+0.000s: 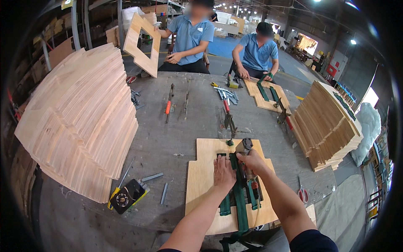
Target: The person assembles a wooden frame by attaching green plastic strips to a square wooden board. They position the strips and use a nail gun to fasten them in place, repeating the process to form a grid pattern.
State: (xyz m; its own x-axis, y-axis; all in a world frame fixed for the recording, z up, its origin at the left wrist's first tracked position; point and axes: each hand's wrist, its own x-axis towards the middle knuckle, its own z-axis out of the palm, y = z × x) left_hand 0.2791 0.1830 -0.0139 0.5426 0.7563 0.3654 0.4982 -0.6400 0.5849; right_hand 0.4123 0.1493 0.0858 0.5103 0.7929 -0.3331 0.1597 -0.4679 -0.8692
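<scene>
A pale wooden panel (200, 176) with stepped sides and a cut-out middle lies in front of me on the grey worktable. Dark green webbing straps (241, 210) run along it, the longest hanging over the near edge. My left hand (224, 173) rests flat with fingers stretched over the webbing at the panel's far part. Beside it, my right hand (253, 163) grips a staple gun (245, 145), its nose close to the strap's far end; whether it touches is hidden. A toggle clamp (228, 122) stands at the panel's far edge.
Tall stacks of wooden panels stand left (79, 126) and right (323, 126). Staple strips (164, 193), a yellow screwdriver (113, 196), a tape measure (128, 196) and scissors (302, 193) lie around. Across the table, one person holds a panel (131, 44); another works on a strapped panel (252, 89).
</scene>
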